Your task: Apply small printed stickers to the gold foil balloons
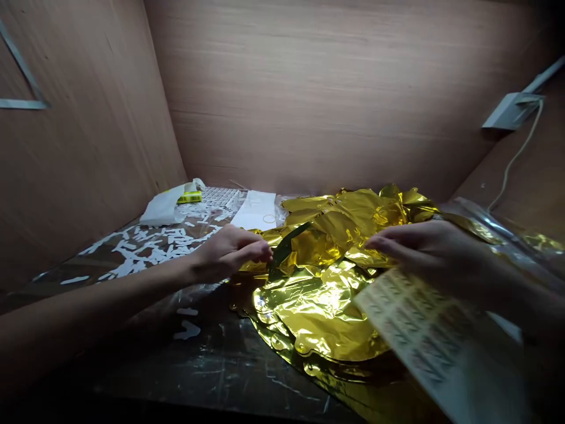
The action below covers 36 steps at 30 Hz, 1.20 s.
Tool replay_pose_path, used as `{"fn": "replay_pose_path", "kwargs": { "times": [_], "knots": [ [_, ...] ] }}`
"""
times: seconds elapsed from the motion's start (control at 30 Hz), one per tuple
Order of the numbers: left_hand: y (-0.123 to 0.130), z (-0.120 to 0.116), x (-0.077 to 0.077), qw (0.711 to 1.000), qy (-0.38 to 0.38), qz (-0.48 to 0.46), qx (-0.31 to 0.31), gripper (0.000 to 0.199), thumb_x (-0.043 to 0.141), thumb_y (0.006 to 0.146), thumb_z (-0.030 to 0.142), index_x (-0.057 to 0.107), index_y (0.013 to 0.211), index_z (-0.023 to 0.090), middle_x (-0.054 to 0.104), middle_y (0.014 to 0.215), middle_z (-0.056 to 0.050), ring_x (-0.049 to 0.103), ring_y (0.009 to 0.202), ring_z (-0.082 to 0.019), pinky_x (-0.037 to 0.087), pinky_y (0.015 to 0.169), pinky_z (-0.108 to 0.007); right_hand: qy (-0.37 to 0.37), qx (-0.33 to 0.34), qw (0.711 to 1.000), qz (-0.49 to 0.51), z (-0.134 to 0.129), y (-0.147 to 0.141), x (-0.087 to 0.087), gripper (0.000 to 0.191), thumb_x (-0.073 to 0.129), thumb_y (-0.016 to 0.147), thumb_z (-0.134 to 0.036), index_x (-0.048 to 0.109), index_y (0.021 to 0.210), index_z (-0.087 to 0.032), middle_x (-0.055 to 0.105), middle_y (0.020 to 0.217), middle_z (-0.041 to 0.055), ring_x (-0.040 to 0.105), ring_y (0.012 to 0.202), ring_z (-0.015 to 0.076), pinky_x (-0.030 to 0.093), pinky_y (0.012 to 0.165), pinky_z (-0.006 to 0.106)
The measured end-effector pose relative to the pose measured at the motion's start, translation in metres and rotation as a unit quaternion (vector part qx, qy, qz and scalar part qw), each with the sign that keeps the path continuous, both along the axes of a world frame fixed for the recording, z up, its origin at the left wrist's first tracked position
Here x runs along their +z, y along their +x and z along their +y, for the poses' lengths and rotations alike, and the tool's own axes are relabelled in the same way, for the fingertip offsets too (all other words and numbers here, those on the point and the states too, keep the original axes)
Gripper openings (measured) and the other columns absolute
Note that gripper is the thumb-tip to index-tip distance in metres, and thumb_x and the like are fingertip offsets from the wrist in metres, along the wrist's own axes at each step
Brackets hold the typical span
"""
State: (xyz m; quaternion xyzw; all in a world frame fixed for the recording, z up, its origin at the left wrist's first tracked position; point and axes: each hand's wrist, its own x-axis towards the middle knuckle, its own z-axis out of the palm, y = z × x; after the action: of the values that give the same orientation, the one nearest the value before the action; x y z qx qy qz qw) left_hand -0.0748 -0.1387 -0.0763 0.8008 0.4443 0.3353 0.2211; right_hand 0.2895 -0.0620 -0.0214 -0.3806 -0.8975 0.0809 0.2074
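Gold foil, edge in left fingers, right fingers near

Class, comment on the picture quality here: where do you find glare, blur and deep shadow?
Head view: glare bleaches patches of the gold foil pieces to near white; head view: the right hand and the printed sheet below it are smeared, probably by motion; head view: the near part of the dark tabletop sinks into shadow.
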Motion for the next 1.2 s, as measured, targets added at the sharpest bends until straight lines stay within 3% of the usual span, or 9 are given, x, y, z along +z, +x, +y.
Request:
{"fn": "replay_pose_path", "kwargs": {
  "times": [0.1, 0.17, 0.27, 0.4, 0.57, 0.7, 0.87, 1.03, 1.2],
  "knots": [
    [0.019, 0.016, 0.011, 0.997, -0.067, 0.047, -0.008, 0.046, 0.052, 0.1, 0.05, 0.08, 0.091, 0.014, 0.077, 0.082, -0.007, 0.069, 0.074, -0.017, 0.049, 0.065, -0.024, -0.018, 0.037, 0.998, -0.039, -0.01, -0.061, 0.003, 0.049, 0.05, 0.101, -0.052, 0.073, 0.074, -0.018, 0.048, 0.055, -0.002, 0.04, 0.052, 0.0099, 0.033, 0.052, 0.027],
    [0.029, 0.022, 0.011, 0.993, -0.084, 0.078, -0.021, 0.048, 0.054, 0.098, 0.054, 0.079, 0.094, 0.013, 0.076, 0.08, -0.006, 0.067, 0.071, -0.017, 0.046, 0.061, -0.024, -0.036, 0.051, 0.996, -0.059, -0.01, -0.081, 0.004, 0.05, 0.05, 0.101, -0.049, 0.066, 0.066, -0.018, 0.041, 0.053, -0.0031, 0.034, 0.052, 0.0096, 0.029, 0.051, 0.027],
    [0.037, 0.022, 0.005, 0.994, -0.077, 0.066, -0.034, 0.05, 0.052, 0.099, 0.055, 0.078, 0.105, 0.014, 0.076, 0.086, -0.007, 0.066, 0.073, -0.017, 0.046, 0.063, -0.025, -0.113, 0.073, 0.989, -0.064, -0.001, -0.088, 0.008, 0.051, 0.045, 0.103, -0.052, 0.069, 0.076, -0.016, 0.049, 0.058, -0.0014, 0.036, 0.053, 0.0102, 0.031, 0.05, 0.027],
    [0.043, 0.016, -0.004, 0.993, -0.091, -0.051, -0.062, 0.051, 0.049, 0.1, 0.055, 0.078, 0.103, 0.014, 0.077, 0.091, -0.008, 0.068, 0.078, -0.02, 0.05, 0.067, -0.028, -0.242, 0.106, 0.964, -0.039, 0.007, -0.082, 0.016, 0.056, 0.037, 0.105, -0.058, 0.073, 0.11, -0.015, 0.068, 0.079, 0.0054, 0.056, 0.067, 0.0141, 0.043, 0.058, 0.025],
    [0.055, 0.01, -0.013, 0.956, -0.165, -0.224, -0.096, 0.028, 0.076, 0.088, 0.042, 0.08, 0.096, 0.016, 0.08, 0.095, -0.009, 0.073, 0.083, -0.019, 0.057, 0.076, -0.03, -0.279, 0.109, 0.954, -0.022, -0.001, -0.085, 0.032, 0.052, 0.04, 0.105, -0.055, 0.071, 0.119, -0.016, 0.072, 0.097, 0.0073, 0.061, 0.075, 0.0142, 0.047, 0.064, 0.025],
    [0.058, 0.008, -0.019, 0.937, -0.148, -0.308, -0.075, 0.018, 0.08, 0.086, 0.032, 0.081, 0.089, 0.014, 0.081, 0.089, -0.01, 0.074, 0.079, -0.016, 0.06, 0.075, -0.027, -0.18, 0.114, 0.975, -0.063, -0.008, -0.085, 0.044, 0.038, 0.058, 0.098, -0.041, 0.068, 0.125, -0.016, 0.071, 0.091, 0.0046, 0.061, 0.072, 0.0128, 0.046, 0.061, 0.024],
    [0.052, 0.01, -0.018, 0.925, -0.1, -0.363, -0.052, 0.024, 0.084, 0.082, 0.026, 0.08, 0.102, 0.015, 0.081, 0.095, -0.009, 0.077, 0.084, -0.018, 0.064, 0.078, -0.029, 0.041, 0.148, 0.984, -0.087, -0.012, -0.074, 0.054, 0.031, 0.066, 0.091, -0.028, 0.072, 0.121, -0.02, 0.075, 0.102, 0.0034, 0.066, 0.088, 0.0145, 0.05, 0.082, 0.03],
    [0.049, 0.006, -0.013, 0.934, -0.05, -0.355, -0.008, 0.026, 0.084, 0.081, 0.027, 0.079, 0.102, 0.013, 0.08, 0.097, -0.01, 0.077, 0.086, -0.021, 0.065, 0.076, -0.031, 0.096, 0.135, 0.982, -0.091, -0.004, -0.068, 0.056, 0.027, 0.067, 0.093, -0.031, 0.075, 0.118, -0.023, 0.075, 0.089, 0.0002, 0.065, 0.075, 0.0127, 0.05, 0.072, 0.029],
    [0.049, -0.002, -0.006, 0.934, -0.046, -0.354, 0.03, 0.033, 0.081, 0.085, 0.029, 0.076, 0.115, 0.015, 0.079, 0.107, -0.01, 0.074, 0.093, -0.02, 0.063, 0.083, -0.029, 0.336, 0.129, 0.933, -0.008, -0.013, -0.078, 0.032, 0.023, 0.064, 0.096, -0.026, 0.075, 0.114, -0.016, 0.074, 0.114, 0.0098, 0.064, 0.105, 0.0247, 0.05, 0.093, 0.044]
  ]
}}
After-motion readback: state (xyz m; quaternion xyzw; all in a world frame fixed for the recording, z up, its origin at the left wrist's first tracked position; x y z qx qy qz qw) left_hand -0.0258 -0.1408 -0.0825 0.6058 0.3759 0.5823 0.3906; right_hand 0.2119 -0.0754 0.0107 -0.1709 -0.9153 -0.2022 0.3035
